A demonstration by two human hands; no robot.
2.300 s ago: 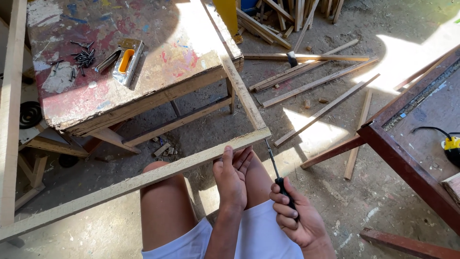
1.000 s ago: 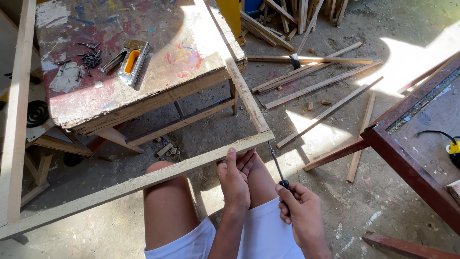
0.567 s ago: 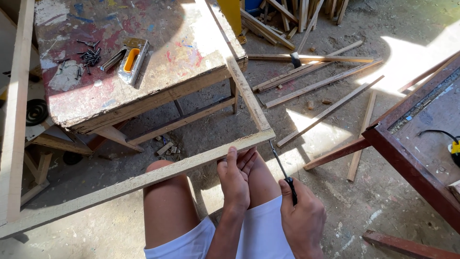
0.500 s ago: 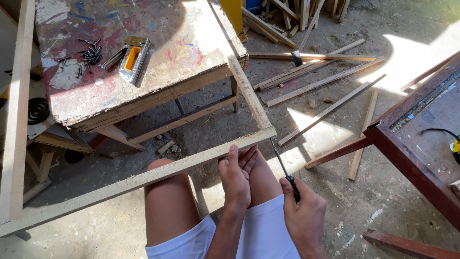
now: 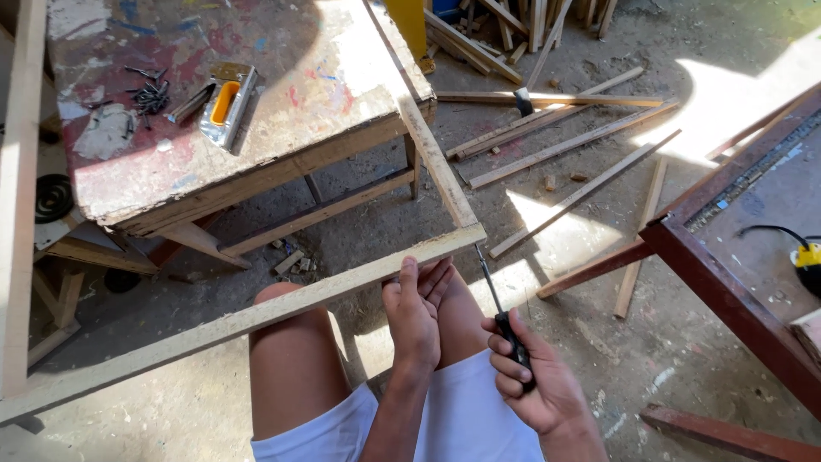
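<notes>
A wooden frame of thin pale battens (image 5: 256, 312) lies across my bare knees, its far corner (image 5: 466, 231) resting near the workbench. My left hand (image 5: 415, 316) grips the near batten from below, fingers curled over its edge close to that corner. My right hand (image 5: 534, 381) is wrapped around the black handle of a screwdriver (image 5: 500, 299). The screwdriver's thin shaft points up and away, with its tip touching the frame's corner.
A paint-stained workbench (image 5: 282, 128) at upper left holds a staple gun (image 5: 224, 103) and loose dark nails (image 5: 150, 94). Loose wooden strips (image 5: 564, 141) and a hammer (image 5: 547, 100) lie on the dirt floor. A dark red table (image 5: 735, 282) with a yellow tool (image 5: 806, 261) stands right.
My right hand has shifted its hold on the screwdriver and brought the tip up against the frame's corner. My left hand has stayed on the batten.
</notes>
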